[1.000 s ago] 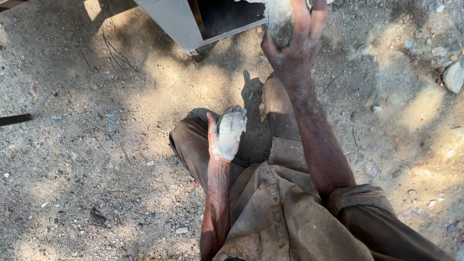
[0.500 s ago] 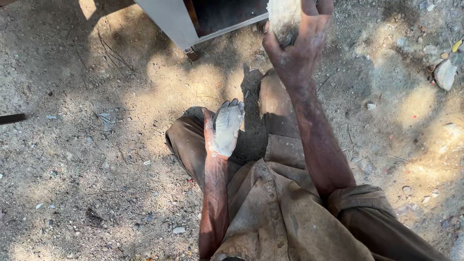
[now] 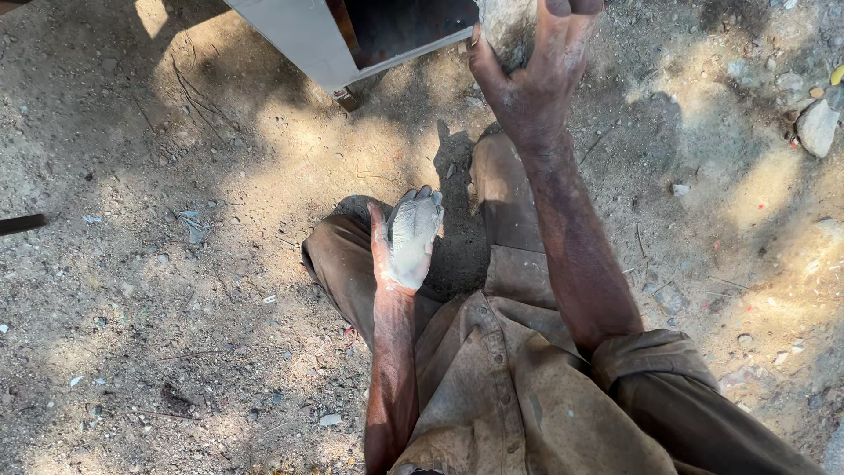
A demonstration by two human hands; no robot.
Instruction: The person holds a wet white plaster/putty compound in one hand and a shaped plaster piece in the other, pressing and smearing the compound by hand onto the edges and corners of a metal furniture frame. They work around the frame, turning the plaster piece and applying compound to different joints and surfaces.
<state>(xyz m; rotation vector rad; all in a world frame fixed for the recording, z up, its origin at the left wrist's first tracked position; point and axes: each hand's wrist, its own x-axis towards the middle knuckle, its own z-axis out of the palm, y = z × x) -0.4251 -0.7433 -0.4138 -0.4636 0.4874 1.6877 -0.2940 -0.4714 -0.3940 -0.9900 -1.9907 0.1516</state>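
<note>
Right hand (image 3: 536, 79) gripping a grey lump (image 3: 505, 26), top cut off by frame. Left hand (image 3: 406, 239) open, grey-coated. Sandy ground (image 3: 176, 308), dappled shade.

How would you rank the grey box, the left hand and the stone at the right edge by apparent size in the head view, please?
1. Grey box, though cropped by the frame.
2. Left hand.
3. Stone, which lies farther from the camera, so its true size is unsure.

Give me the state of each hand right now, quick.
Left hand: open, palm coated in grey paste, holding nothing, above the knee.
Right hand: raised, fingers closed around a pale grey rough lump, next to the grey metal box.
</note>
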